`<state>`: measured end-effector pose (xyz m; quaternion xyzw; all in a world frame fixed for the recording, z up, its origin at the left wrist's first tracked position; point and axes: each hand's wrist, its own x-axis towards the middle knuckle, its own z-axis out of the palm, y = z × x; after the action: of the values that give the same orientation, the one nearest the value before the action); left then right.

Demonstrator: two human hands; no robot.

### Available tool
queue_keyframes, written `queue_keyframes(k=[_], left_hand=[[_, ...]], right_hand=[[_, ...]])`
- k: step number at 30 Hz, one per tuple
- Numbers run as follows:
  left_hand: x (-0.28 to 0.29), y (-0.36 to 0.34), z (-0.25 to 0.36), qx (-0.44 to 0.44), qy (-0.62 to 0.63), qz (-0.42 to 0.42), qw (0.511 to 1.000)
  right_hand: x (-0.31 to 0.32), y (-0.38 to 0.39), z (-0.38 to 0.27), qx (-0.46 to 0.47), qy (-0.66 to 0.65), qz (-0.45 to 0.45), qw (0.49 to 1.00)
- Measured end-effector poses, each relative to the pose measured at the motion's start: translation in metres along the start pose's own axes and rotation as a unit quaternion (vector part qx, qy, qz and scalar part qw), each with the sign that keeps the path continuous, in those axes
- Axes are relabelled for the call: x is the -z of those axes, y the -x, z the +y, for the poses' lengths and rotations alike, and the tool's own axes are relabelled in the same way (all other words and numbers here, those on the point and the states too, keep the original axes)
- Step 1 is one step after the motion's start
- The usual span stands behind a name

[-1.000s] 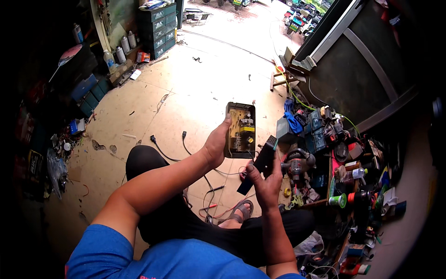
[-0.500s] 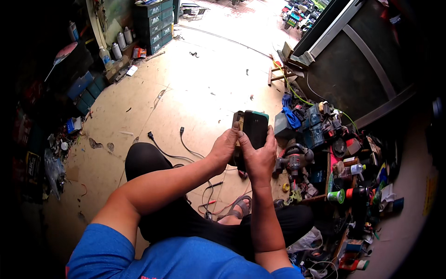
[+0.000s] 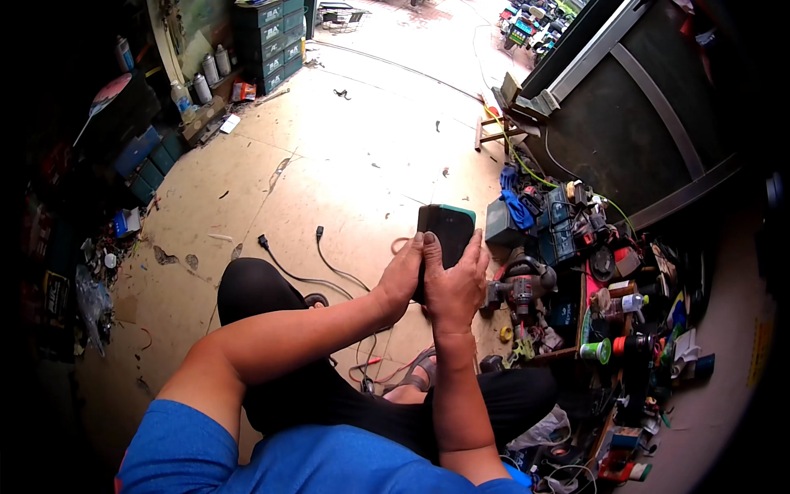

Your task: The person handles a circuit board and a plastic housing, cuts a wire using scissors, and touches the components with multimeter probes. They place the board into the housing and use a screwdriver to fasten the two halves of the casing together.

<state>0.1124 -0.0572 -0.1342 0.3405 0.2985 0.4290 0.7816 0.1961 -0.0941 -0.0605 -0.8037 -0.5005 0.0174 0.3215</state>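
In front of my lap, both my hands hold a black rectangular block with a teal edge along its far end. It looks like a small battery, though its exact kind cannot be made out. My left hand presses against its left side, fingers mostly hidden. My right hand wraps round its near right part, the thumb lying on the upper face and the fingers along the right side. Part of a pinkish loop shows beside my left hand. Below, black cords with plugs lie on the floor.
To the right, a grey power tool, blue gloves and a grey-green box lie among cluttered tools. A wooden stool stands farther off. Green boxes are stacked at the far left, near spray cans.
The block has turned slightly in my hands, so the brownish part at its left no longer shows. My left fingers have shifted nearer to me along its side.
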Motion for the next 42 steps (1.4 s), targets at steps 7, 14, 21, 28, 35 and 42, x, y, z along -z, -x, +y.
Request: queue_keyframes(k=[7,14,21,28,35,42], left_hand=[[-0.014,0.019,0.03,-0.022,-0.073,-0.051,0.996],[-0.017,0.024,0.032,0.032,-0.102,-0.022,0.994],[-0.018,0.019,0.02,0.032,-0.213,-0.012,0.976],[0.0,0.008,0.01,0.101,-0.159,0.055,0.981],[0.016,-0.001,0.011,0.13,-0.012,-0.076,0.989],[0.025,-0.002,-0.002,0.134,-0.205,-0.059,0.968]], right_hand=[[-0.013,0.004,0.023,0.004,-0.039,-0.016,0.999],[-0.004,0.001,0.077,-0.172,-0.492,-0.223,0.824],[-0.019,0.013,0.099,-0.156,-0.447,-0.196,0.858],[0.003,0.037,0.069,-0.1,-0.31,-0.171,0.93],[0.024,0.059,0.053,-0.086,-0.362,-0.18,0.911],[0.01,0.058,0.072,-0.016,-0.15,-0.074,0.986]])
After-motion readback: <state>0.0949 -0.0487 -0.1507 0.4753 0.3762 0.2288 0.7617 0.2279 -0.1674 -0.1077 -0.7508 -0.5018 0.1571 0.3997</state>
